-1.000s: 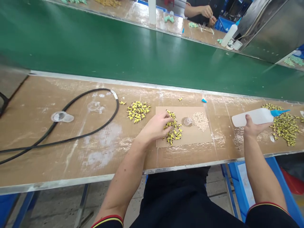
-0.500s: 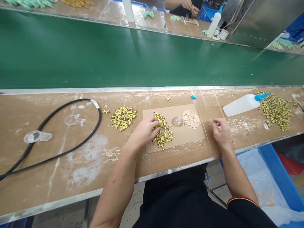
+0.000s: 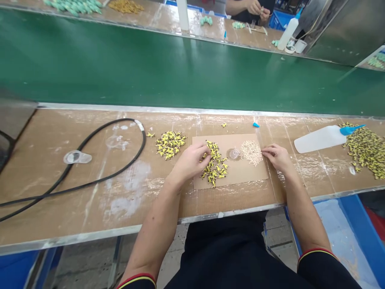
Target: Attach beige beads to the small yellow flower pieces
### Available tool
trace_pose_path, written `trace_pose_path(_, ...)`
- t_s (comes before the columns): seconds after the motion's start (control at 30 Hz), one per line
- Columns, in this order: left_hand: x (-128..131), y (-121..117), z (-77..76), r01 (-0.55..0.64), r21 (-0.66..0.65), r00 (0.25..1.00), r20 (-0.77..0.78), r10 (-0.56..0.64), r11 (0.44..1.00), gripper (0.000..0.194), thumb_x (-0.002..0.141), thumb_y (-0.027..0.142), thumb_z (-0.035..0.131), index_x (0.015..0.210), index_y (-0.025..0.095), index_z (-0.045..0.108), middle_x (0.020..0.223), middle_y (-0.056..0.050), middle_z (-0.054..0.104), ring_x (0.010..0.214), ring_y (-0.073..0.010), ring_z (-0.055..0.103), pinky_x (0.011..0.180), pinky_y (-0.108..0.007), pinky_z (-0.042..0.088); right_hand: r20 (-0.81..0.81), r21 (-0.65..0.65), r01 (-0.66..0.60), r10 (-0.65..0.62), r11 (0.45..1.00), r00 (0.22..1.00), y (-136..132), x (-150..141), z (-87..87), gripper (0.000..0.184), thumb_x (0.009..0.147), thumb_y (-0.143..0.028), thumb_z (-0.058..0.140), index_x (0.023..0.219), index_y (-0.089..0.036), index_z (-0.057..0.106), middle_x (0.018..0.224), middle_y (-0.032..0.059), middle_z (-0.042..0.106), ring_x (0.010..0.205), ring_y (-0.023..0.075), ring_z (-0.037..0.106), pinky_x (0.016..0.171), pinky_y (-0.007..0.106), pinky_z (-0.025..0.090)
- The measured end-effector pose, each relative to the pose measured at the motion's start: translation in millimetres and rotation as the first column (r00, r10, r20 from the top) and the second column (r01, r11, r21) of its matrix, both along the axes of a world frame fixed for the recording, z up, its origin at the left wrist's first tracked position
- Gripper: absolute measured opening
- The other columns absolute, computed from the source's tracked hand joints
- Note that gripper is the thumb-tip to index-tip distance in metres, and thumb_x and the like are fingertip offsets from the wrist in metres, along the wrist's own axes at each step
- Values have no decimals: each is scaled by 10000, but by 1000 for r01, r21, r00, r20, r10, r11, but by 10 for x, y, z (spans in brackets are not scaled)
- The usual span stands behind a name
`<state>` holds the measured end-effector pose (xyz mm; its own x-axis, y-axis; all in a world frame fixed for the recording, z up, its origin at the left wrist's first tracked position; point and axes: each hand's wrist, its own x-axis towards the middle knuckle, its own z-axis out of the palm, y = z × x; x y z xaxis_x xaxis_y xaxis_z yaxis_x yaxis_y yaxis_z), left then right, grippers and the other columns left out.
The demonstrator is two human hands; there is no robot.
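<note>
My left hand (image 3: 194, 159) is closed in a pinch at the left side of a pile of small yellow-and-black pieces (image 3: 217, 167). Whatever its fingertips hold is hidden. At the right edge of a heap of tiny beige pieces (image 3: 251, 151), the fingertips of my right hand (image 3: 277, 156) are pressed together; I cannot make out anything between them. Both piles lie on a flat cardboard sheet (image 3: 240, 176). A small clear round cup (image 3: 234, 153) stands between them.
Another yellow-and-black pile (image 3: 170, 144) lies left of the cardboard. Farther left is a looped black cable (image 3: 99, 181) with a clear plastic scoop-like piece (image 3: 77, 157). On the right, a white squeeze bottle (image 3: 320, 139) lies beside a larger pile (image 3: 367, 150). Across the green belt (image 3: 126, 68), a person's hands work.
My right hand has moved left from the bare tabletop to the edge of the beige heap. My left hand stays at the yellow-and-black pile. The whole view has shifted.
</note>
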<state>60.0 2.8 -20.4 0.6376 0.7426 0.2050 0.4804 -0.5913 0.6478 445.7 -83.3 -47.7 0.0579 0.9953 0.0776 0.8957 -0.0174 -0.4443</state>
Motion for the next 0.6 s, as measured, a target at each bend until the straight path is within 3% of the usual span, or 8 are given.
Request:
trace_pose_path(0.37, -5, -7, 12, -4, 36, 1000, 3, 4, 999, 146, 919, 179, 508, 821, 210, 612, 866, -45, 717, 827, -208, 669, 775, -322, 508, 205, -45, 26, -17, 999, 979, -28, -85, -28, 212, 1012, -303, 468, 892, -252, 636, 990, 111, 700, 959, 276, 642, 707, 364, 479)
trace_pose_path(0.6, -35, 24, 9, -20, 31, 1000, 17, 20, 999, 142, 928, 195, 499, 834, 204, 606, 897, -52, 734, 852, -211, 692, 807, -330, 518, 177, -6, 17, -15, 1000, 984, -56, -48, 27, 247, 1029, -284, 416, 955, -248, 649, 1001, 116, 701, 982, 276, 657, 837, 406, 532)
